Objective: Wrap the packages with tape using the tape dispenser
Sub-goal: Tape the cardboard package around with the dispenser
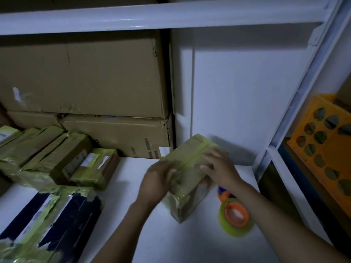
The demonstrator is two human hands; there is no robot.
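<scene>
— Right forearm (281, 224) is what sits closest, reaching in over the tape dispenser (234, 215). That roll lies loose on the white shelf (171, 242), just beside the package (187, 151) and right under the arm.

— So a sweep of the arm could knock it?

— I'd say so. It's a round roll on a smooth board, and it could roll toward the open front edge.

— And the package itself?

— It's in the middle of the shelf, tilted, with its low corner down near the board, and it is already banded in yellowish tape. The left hand (155, 179) has its fingers curled round the near left edge, as far as the blur lets me judge. The right hand (218, 166) lies flat on top, fingers spread apart, pressing rather than clasping.

— One real hold, then.

— Yes, and on glossy film. If the left fingers slide, the box likely drops onto that corner or tips right, onto the dispenser.

— Anything with the tape?

— Near the bottom corner it looks wrinkled. Pressed down unevenly, it may crease or lift. I can't tell whether a loose end is free.

— The left side?

— Finished parcels (57, 154) and a dark parcel (57, 215) crowd in there, so there's little room to turn the box.
</scene>
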